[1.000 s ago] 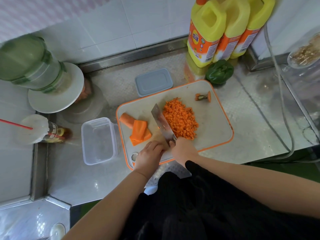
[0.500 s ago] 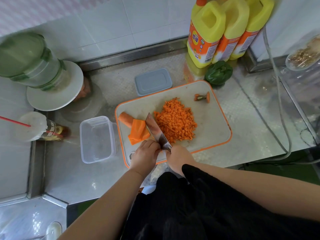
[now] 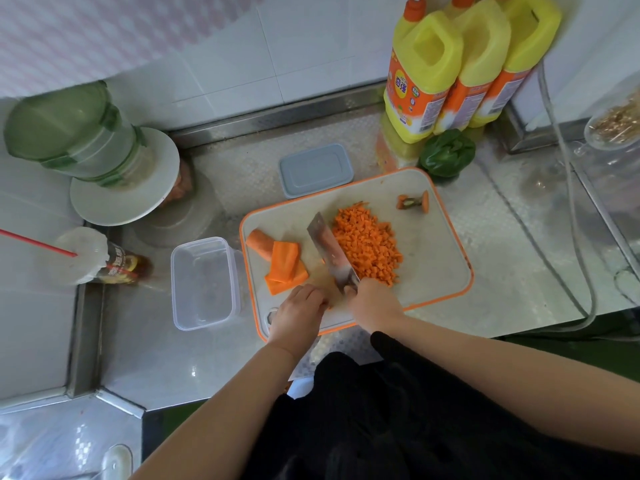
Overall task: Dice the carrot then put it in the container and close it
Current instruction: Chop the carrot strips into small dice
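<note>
The dicing step is in hand and, by the look of it, well along but not finished. The right hand [image 3: 375, 301] grips the handle of the knife [image 3: 330, 252], fingers curled round it, with the blade lying across the board [image 3: 436, 258] between the diced pile [image 3: 369, 245] on its right and the uncut carrot slabs [image 3: 282, 263] on its left. The left hand [image 3: 299, 308] sits at the board's near edge just beside the knife, fingers bent downward; whether it pinches a strip of carrot under them cannot be told. A stub of carrot top [image 3: 412, 202] lies apart at the board's far corner. The clear container [image 3: 204, 282] stands open just left of the board, with no dice visible inside, and its grey lid [image 3: 315, 169] lies flat beyond the board. The next move likely calls for drawing the remaining slabs under the blade, fingertips tucked back, and cutting them into strips and cubes before anything is scooped into the container.
</note>
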`<state>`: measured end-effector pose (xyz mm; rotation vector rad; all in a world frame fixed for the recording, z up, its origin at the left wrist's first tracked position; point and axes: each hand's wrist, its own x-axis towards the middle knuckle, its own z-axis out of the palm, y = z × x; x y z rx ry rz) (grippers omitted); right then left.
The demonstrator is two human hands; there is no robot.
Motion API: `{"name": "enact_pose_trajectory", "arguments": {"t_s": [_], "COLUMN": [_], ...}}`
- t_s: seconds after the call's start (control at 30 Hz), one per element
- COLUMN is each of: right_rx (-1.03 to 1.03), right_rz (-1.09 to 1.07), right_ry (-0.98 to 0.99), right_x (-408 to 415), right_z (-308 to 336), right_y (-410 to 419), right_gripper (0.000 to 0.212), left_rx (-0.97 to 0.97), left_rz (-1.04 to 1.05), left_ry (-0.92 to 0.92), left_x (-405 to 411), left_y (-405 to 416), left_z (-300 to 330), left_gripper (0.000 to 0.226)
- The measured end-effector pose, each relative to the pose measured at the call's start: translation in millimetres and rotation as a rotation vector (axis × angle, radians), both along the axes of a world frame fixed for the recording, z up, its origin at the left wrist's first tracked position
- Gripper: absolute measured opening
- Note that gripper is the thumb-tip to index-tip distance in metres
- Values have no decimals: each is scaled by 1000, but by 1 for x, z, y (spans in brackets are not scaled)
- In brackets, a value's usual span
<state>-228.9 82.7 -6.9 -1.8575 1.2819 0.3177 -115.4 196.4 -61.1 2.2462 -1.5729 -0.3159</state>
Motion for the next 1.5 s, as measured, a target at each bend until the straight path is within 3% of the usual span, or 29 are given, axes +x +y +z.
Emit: {"name": "enact_pose_trajectory", "arguments": {"t_s": [0.1, 0.37, 0.47, 0.57, 0.73, 1.03, 1.13, 1.23, 1.37, 1.5], "right_rx": [33, 108, 217, 318, 373, 328, 291, 208, -7, -90], "right_rz": [26, 17, -37, -104, -281, -144, -131, 0, 279, 445], "right_ry": [18, -90, -158, -220, -306, -251, -242, -195, -76, 8], "right_x": [-5, -22, -25, -25, -24, -37, -41, -49, -58, -64], "right_z": [3, 14, 21, 34, 37, 36, 33, 30, 20, 16], "right_y": [-10, -23, -27, -30, -39, -51, -54, -60, -69, -76], "right_gripper": [25, 39, 44, 44, 32, 37, 39, 34, 35, 39], "left_rx": [12, -33, -136, -18, 195, 107, -5, -104, 71, 140], "left_rz": [72, 396, 140, -158, -176, -117, -115, -39, 294, 389], "left_ry": [76, 332, 0, -327, -496, -382, -276, -155, 197, 186], "left_x": [1, 0, 0, -4, -6, -13, -4, -4, -6, -5], "left_y": [2, 8, 7, 1, -3, -40, -40, -26, -14, 3], "left_z": [2, 30, 32, 29, 16, 46, 36, 35, 42, 32], "left_gripper": [14, 28, 44, 72, 88, 74, 67, 41, 20, 7]}}
